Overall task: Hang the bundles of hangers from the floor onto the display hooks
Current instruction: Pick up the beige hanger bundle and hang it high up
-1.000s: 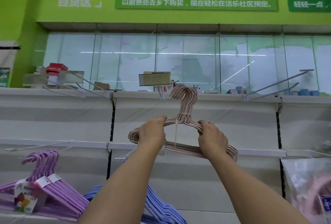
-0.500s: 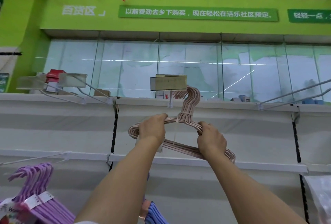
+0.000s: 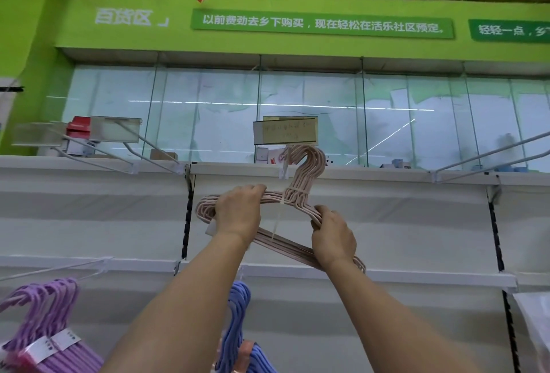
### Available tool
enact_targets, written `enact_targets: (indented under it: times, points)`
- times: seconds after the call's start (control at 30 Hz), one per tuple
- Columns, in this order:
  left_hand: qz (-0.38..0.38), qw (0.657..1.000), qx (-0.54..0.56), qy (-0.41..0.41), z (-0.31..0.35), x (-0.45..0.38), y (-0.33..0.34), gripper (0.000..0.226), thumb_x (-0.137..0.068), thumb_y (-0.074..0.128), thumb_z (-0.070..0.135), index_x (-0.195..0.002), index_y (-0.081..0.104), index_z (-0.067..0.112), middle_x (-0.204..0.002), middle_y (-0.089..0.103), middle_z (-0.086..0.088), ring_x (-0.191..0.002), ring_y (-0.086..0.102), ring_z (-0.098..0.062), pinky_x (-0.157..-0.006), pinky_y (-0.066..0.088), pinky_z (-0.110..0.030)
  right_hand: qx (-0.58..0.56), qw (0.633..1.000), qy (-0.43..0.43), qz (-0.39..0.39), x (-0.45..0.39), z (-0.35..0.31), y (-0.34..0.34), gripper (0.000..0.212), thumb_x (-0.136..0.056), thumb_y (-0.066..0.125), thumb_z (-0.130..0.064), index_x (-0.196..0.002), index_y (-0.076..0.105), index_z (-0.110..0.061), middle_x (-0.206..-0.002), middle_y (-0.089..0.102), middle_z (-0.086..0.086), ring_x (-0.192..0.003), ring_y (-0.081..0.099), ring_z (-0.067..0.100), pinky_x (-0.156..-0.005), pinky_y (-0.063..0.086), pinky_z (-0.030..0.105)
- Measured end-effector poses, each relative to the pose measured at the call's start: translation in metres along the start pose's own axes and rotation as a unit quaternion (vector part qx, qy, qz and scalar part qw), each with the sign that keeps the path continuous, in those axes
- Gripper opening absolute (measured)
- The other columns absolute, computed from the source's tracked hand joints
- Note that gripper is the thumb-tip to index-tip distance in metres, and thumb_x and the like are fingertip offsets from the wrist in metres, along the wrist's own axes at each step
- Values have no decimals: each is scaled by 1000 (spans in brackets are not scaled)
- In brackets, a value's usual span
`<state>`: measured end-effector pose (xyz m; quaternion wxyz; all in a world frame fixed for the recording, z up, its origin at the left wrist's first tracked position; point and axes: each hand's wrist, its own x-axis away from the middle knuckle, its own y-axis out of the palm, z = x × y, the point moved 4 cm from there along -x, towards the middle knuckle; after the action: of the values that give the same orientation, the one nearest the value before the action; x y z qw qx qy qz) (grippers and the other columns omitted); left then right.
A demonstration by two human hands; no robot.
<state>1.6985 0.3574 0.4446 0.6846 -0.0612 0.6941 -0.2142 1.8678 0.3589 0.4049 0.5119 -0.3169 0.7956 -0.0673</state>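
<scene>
Raised since a moment ago, your pink hanger bundle [image 3: 293,194] now has its hooks just under the tagged display hook [image 3: 285,164]; left hand [image 3: 238,211] and right hand [image 3: 331,235] clench opposite shoulders, keeping it steady.

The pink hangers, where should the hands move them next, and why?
Probably ease the pink hanger bundle a little further back along the display hook, then let go. Its curved tops sit right under the price tag holder at that hook, and the left hand and right hand both grip its shoulders. Whether the tops are over the hook yet is unclear.
</scene>
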Motion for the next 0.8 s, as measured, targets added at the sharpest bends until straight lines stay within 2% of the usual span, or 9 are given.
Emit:
enact_targets:
  times: [0.23, 0.37, 0.43, 0.5, 0.57, 0.6, 0.67, 0.73, 0.8]
  points:
    - [18, 999, -34, 8, -8, -1, -2, 48, -85, 45, -1, -126, 54, 22, -111, 64, -1, -100, 58, -24, -73, 36, -29, -21, 999, -20, -40, -1, -5, 14, 44, -97, 44, -11, -137, 44, -28, -123, 53, 5, -104, 57, 28, -79, 44, 34]
    - [-7, 999, -48, 15, -8, -4, -2, 44, -83, 46, -1, -120, 54, 21, -110, 63, 0, -101, 57, -23, -74, 33, -29, 30, 998, -47, -5, 0, -7, 13, 49, -98, 41, -15, -143, 35, -32, -123, 53, 3, -98, 58, 28, -79, 43, 34]
    - [-25, 999, -30, -12, -6, -6, 1, 47, -82, 48, 3, -124, 52, 24, -116, 62, 2, -109, 54, -21, -93, 35, -31, 36, 998, -44, 21, 1, -7, 12, 54, -96, 40, -10, -145, 32, -32, -123, 55, 3, -100, 57, 27, -84, 43, 36]
    - [-25, 995, 68, -73, 1, -6, 1, 54, -80, 50, 6, -130, 48, 27, -120, 59, 3, -116, 49, -20, -110, 25, -38, 35, 998, -39, 34, 1, -7, 13, 58, -92, 40, -6, -144, 34, -31, -120, 60, 5, -104, 56, 27, -87, 42, 37]
    - [6, 963, 249, -105, 20, -5, -2, 52, -80, 52, 1, -127, 50, 24, -119, 60, 2, -113, 51, -18, -104, 34, -37, 33, 998, -37, 32, -1, -6, 16, 58, -90, 39, -5, -142, 38, -30, -119, 62, 6, -106, 55, 28, -86, 42, 37]
    - [31, 937, 333, -103, 33, -5, -4, 49, -81, 52, -1, -124, 50, 22, -118, 61, 2, -110, 54, -17, -95, 41, -32, 31, 998, -37, 28, -2, -4, 18, 58, -89, 39, -5, -141, 39, -29, -120, 62, 6, -108, 55, 28, -86, 41, 37]
    - [79, 888, 439, -114, 55, -8, -10, 43, -84, 51, 1, -122, 51, 22, -114, 62, 3, -104, 57, -15, -79, 42, -26, 26, 999, -35, 24, -4, -1, 20, 56, -89, 38, -5, -139, 41, -30, -122, 62, 5, -109, 55, 28, -86, 42, 38]
    - [115, 867, 461, -151, 65, -12, -14, 34, -90, 50, 9, -121, 53, 24, -111, 60, 3, -100, 56, -15, -72, 39, -25, 8, 999, -31, 26, -5, 2, 19, 55, -88, 39, -6, -138, 43, -31, -120, 63, 4, -108, 56, 28, -86, 43, 39]
    - [142, 880, 421, -168, 67, -14, -14, 24, -95, 49, 19, -117, 58, 21, -113, 54, 0, -101, 54, -17, -67, 36, -25, -5, 999, -33, 23, -7, 3, 17, 56, -87, 40, -6, -136, 45, -31, -119, 64, 3, -108, 56, 28, -86, 44, 39]
